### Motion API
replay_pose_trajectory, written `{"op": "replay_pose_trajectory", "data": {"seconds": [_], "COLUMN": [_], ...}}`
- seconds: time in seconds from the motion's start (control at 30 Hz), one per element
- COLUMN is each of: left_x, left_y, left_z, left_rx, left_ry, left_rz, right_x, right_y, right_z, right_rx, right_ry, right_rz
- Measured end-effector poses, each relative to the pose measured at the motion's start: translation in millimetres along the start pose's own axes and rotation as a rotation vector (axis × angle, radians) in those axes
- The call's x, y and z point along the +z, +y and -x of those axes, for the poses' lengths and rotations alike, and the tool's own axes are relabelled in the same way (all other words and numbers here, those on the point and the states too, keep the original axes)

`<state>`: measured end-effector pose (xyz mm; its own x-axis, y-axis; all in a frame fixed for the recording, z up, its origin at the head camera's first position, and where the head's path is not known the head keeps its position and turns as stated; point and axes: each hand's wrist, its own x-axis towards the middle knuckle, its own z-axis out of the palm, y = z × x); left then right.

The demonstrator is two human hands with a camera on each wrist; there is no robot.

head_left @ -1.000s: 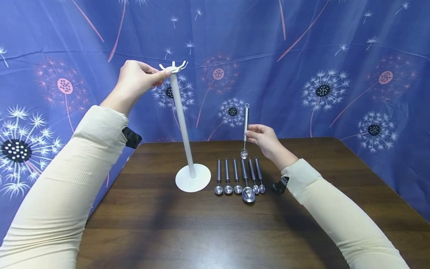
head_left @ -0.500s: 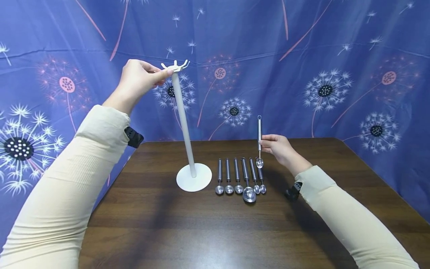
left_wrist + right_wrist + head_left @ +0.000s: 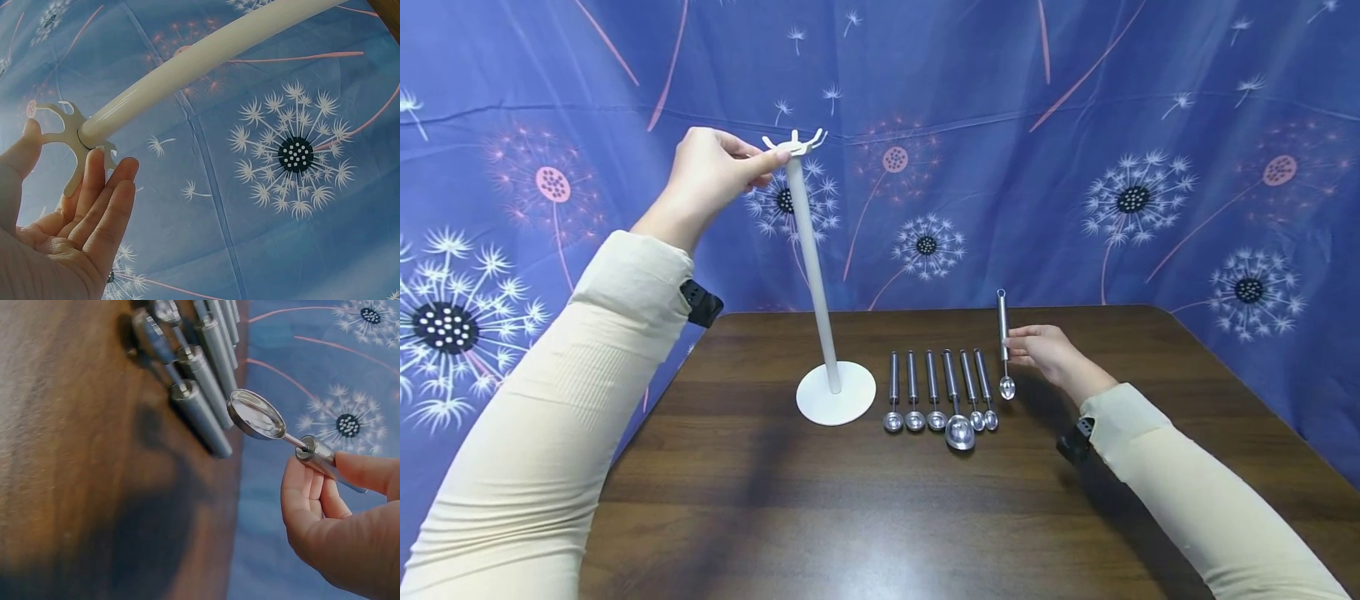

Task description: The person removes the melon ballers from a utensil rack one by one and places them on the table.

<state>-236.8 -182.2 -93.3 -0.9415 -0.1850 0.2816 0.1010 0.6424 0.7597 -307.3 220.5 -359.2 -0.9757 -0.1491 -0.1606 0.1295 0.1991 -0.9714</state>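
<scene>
My left hand (image 3: 715, 171) pinches the hooked top (image 3: 797, 147) of a tall white stand, thumb and fingers on its rim. The left wrist view shows the curved hooks (image 3: 74, 140) between thumb and fingers. In my right hand (image 3: 1048, 354) a small metal measuring spoon (image 3: 1003, 333) is pinched by its handle, upright, bowl down, just above the table. Its round bowl (image 3: 256, 414) shows clearly in the right wrist view. To its left lie several metal spoons (image 3: 931, 383) in a row, handles toward the back, one with a larger bowl (image 3: 959, 432).
The stand's round white base (image 3: 850, 408) rests on the brown wooden table (image 3: 850, 508), left of the spoon row. A blue dandelion-patterned cloth (image 3: 1000, 208) hangs behind the table's back edge.
My right hand has carried the measuring spoon rightward and down, from above the row to beside its right end. The left hand keeps hold of the stand's top.
</scene>
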Motion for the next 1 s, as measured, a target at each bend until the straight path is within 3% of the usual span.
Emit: {"op": "replay_pose_trajectory", "data": {"seconds": [0.6,0.8,1.0], "left_x": [-0.1,-0.5,0.6], "left_y": [0.1,0.0,-2.5], "left_z": [-0.5,-1.1,-2.8], "left_rx": [-0.001,-0.003,0.019], "left_ry": [0.007,0.003,0.006], "left_rz": [-0.018,-0.026,-0.039], "right_x": [-1,3,8], "right_y": [39,43,43], "right_z": [-1.5,-3.5,-5.4], "right_rx": [0.15,0.237,0.245], "right_ry": [-0.053,-0.018,0.015], "right_rz": [0.04,0.07,0.146]}}
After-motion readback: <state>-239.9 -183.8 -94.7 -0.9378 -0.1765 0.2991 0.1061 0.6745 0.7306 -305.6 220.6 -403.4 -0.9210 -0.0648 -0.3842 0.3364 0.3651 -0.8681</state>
